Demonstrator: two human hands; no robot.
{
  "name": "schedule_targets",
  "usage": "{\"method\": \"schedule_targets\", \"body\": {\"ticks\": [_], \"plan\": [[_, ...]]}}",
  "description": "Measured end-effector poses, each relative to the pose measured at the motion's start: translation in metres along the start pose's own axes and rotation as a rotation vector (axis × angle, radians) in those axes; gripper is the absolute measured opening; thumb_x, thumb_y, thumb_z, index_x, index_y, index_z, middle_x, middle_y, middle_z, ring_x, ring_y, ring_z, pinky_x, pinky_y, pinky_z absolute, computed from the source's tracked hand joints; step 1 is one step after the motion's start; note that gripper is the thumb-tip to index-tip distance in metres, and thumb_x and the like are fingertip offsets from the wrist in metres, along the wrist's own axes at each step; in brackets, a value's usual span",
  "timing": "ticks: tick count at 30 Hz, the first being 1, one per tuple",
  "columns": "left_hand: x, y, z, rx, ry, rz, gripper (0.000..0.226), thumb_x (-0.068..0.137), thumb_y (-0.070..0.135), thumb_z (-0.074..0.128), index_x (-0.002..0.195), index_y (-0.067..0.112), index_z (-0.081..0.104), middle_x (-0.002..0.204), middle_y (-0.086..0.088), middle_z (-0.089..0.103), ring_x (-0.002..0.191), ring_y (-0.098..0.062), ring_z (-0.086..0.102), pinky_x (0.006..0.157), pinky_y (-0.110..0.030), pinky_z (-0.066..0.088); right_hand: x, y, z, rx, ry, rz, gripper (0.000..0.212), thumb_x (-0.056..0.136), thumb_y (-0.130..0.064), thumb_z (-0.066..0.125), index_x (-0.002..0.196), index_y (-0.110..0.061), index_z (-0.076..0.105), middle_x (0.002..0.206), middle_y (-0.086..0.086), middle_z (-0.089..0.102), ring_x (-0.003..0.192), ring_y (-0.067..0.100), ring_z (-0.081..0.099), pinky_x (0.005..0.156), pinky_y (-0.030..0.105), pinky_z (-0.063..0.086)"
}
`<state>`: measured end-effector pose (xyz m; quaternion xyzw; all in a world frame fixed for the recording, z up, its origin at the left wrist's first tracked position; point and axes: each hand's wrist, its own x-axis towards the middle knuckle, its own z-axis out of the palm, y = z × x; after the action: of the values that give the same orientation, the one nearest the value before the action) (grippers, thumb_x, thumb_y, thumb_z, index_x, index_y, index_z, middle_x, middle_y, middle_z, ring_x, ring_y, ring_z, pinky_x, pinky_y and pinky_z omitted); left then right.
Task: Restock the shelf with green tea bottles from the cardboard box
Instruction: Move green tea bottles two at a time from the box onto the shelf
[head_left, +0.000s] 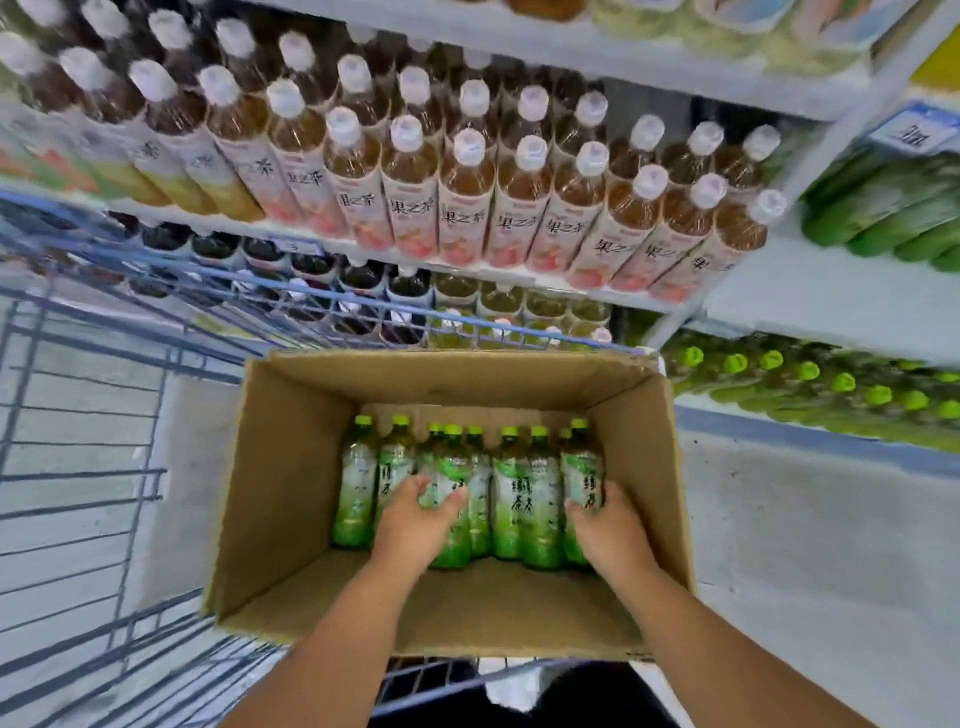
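An open cardboard box (275, 483) rests on a blue wire cart, with several green tea bottles (524, 499) standing in a row at its far side. My left hand (415, 519) is wrapped around one bottle (451, 535) near the middle of the row. My right hand (608, 525) grips the rightmost bottle (584, 470). Both bottles still stand in the box. The near half of the box floor is bare cardboard. A low shelf (810, 387) at the right holds more green-capped tea bottles.
The blue wire cart (78, 478) spreads to the left and under the box. Ahead, a shelf carries rows of brown fruit tea bottles (467, 197) with white caps. Green packs (883, 208) lie on the right shelf. Grey floor shows at the right.
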<state>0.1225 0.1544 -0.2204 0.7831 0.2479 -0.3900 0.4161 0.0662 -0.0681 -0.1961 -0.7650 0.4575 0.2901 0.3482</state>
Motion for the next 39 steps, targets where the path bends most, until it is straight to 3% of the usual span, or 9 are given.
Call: {"method": "schedule_targets", "body": {"ticks": [5,12,17,20,25,29,32,35,39], "plan": [[0.049,-0.018,0.015,0.019,-0.042,-0.115,0.069,0.086,0.052,0.073,0.142,0.017,0.052,0.143,-0.005,0.057,0.121,-0.027,0.061,0.096,-0.033,0.048,0.046,-0.002,0.022,0.0,0.053,0.088,0.062,0.095,-0.038,0.064,0.146,-0.01,0.04,0.133,0.017,0.061,0.114,0.039,0.064,0.096,0.045,0.054],[0.088,-0.039,0.041,0.132,-0.084,-0.138,0.079,0.087,0.045,0.076,0.151,0.013,0.041,0.152,-0.01,0.049,0.131,-0.03,0.054,0.105,-0.034,0.046,0.081,0.007,0.056,-0.141,0.221,0.143,0.078,0.089,-0.036,0.072,0.147,-0.001,0.035,0.146,0.022,0.044,0.133,0.039,0.047,0.107,0.045,0.045],[0.094,-0.04,0.061,0.191,-0.02,-0.141,0.087,0.087,0.042,0.076,0.156,0.014,0.032,0.156,-0.012,0.043,0.096,-0.013,0.058,0.056,-0.014,0.04,0.081,0.021,0.074,-0.349,0.338,0.096,0.08,0.094,-0.031,0.067,0.154,-0.001,0.023,0.154,0.019,0.031,0.139,0.034,0.038,0.111,0.04,0.037],[0.094,-0.039,0.067,0.223,0.015,-0.132,0.088,0.086,0.043,0.077,0.155,0.013,0.031,0.15,-0.013,0.048,0.077,-0.009,0.054,0.055,-0.021,0.043,0.078,0.026,0.074,-0.414,0.317,0.069,0.073,0.093,-0.031,0.067,0.146,0.002,0.031,0.147,0.019,0.037,0.132,0.033,0.044,0.105,0.037,0.042],[0.082,-0.029,0.064,0.218,-0.015,-0.102,0.084,0.091,0.036,0.074,0.157,0.009,0.03,0.099,0.001,0.064,0.055,0.0,0.041,0.033,-0.012,0.032,0.089,0.032,0.062,-0.159,0.195,0.191,0.067,0.087,-0.019,0.075,0.139,-0.005,0.035,0.13,0.022,0.058,0.117,0.039,0.06,0.092,0.043,0.053],[0.07,-0.022,0.047,0.181,-0.024,-0.101,0.046,0.083,0.032,0.078,0.122,0.015,0.063,0.084,0.005,0.068,0.059,-0.006,0.059,0.043,-0.018,0.046,0.082,0.035,0.047,-0.115,0.18,0.197,0.047,0.082,-0.02,0.08,0.117,-0.007,0.051,0.115,0.017,0.068,0.099,0.034,0.067,0.073,0.033,0.051],[0.05,-0.011,0.033,0.164,-0.022,-0.07,0.021,0.083,0.03,0.077,0.092,0.025,0.058,0.075,0.007,0.064,0.062,-0.008,0.06,0.05,-0.02,0.045,0.065,0.021,0.039,-0.124,0.117,0.162,0.024,0.08,-0.027,0.079,0.093,-0.013,0.064,0.098,0.01,0.073,0.077,0.025,0.064,0.062,0.026,0.044],[0.023,0.002,0.019,0.156,-0.013,-0.031,0.029,0.083,0.033,0.076,0.1,0.015,0.061,0.075,0.004,0.063,0.059,-0.009,0.058,0.044,-0.02,0.037,0.039,0.003,0.025,-0.104,0.072,0.142,0.034,0.076,-0.036,0.08,0.097,-0.011,0.071,0.098,0.009,0.072,0.09,0.028,0.071,0.064,0.027,0.047],[-0.02,0.018,0.001,0.15,-0.019,0.025,0.037,0.085,0.04,0.076,0.108,0.017,0.059,0.087,0.008,0.064,0.067,-0.006,0.059,0.05,-0.021,0.041,-0.001,-0.006,0.009,-0.004,0.069,0.027,0.065,0.078,-0.037,0.079,0.124,-0.003,0.047,0.123,0.016,0.055,0.103,0.034,0.064,0.078,0.032,0.049]]}}
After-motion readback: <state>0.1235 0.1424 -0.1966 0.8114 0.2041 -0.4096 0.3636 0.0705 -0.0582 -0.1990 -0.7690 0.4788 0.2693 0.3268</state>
